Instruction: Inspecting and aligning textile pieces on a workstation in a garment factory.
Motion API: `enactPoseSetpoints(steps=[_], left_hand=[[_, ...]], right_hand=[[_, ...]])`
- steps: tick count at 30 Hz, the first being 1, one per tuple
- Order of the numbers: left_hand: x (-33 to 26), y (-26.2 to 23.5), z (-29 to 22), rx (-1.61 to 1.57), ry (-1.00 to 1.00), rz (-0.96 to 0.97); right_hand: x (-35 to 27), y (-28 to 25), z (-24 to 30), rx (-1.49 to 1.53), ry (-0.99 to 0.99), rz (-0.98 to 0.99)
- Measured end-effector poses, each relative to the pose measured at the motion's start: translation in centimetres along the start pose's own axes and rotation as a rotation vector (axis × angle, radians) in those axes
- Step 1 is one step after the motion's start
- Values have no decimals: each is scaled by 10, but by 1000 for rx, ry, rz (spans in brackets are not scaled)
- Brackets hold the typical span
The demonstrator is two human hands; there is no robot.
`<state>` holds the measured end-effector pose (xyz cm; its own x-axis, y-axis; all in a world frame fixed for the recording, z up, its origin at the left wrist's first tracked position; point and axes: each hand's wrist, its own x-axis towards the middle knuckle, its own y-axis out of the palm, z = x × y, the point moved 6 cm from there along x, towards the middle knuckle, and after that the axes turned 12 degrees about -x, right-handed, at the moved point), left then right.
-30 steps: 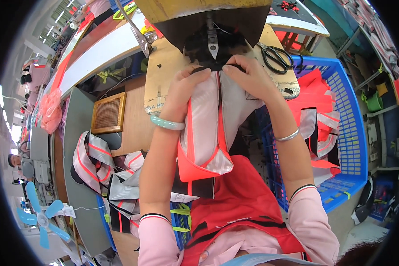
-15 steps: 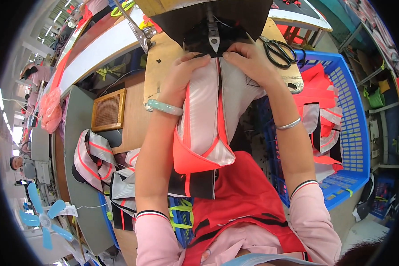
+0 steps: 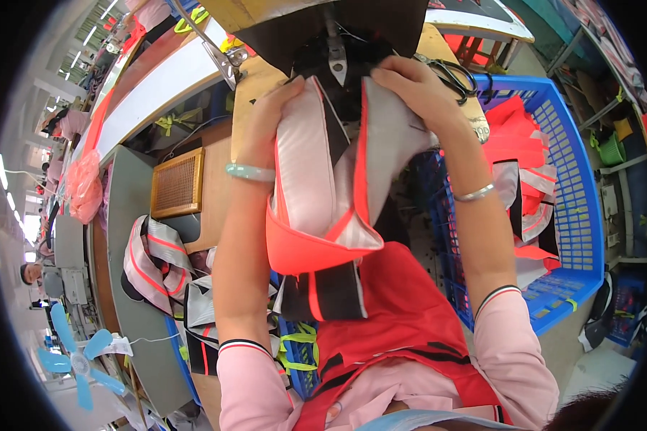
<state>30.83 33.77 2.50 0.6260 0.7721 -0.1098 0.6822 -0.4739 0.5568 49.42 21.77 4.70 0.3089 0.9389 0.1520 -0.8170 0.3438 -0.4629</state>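
Observation:
My left hand (image 3: 267,118) grips the left top edge of a sewn fabric piece (image 3: 305,169), whitish grey with coral trim and black parts. My right hand (image 3: 418,87) is closed on its right top edge. Between the two hands the piece gapes open, showing a dark inside. Its folded coral lower end hangs over my lap, with a black panel with a coral stripe (image 3: 338,293) below it. Right behind the gap stands the metal foot of a sewing machine (image 3: 337,70); I cannot tell whether the fabric touches it.
Black-handled scissors (image 3: 456,80) lie right of the machine on the wooden table (image 3: 250,100). A blue basket (image 3: 579,215) of coral and grey pieces stands at the right. More striped pieces (image 3: 158,262) lie at the left, near a wooden-framed mesh panel (image 3: 177,182) and a blue fan (image 3: 79,363).
My hands have moved apart from beside the machine foot, and the fabric between them has opened. The piece has shifted slightly left, and the black panel below it shows more to the right.

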Motion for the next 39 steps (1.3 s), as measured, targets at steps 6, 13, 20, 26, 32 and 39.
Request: enactPoseSetpoints(steps=[6,13,20,26,32,39], left_hand=[[-85,37,30,427,-31,227],[-144,104,37,681,122,653],[-197,65,95,398,-372,941],[-174,71,109,706,76,507],[-179,71,115,631,30,443],[-204,30,128,710,-81,431]], right_hand=[[-87,-2,6,54,-130,359],[-181,57,4,276,35,555],[-235,-1,-9,753,72,447],[-218,-35,-17,241,160,-264],[-204,26,50,-808,-392,40],[-206,32,7,-324,-140,269]])
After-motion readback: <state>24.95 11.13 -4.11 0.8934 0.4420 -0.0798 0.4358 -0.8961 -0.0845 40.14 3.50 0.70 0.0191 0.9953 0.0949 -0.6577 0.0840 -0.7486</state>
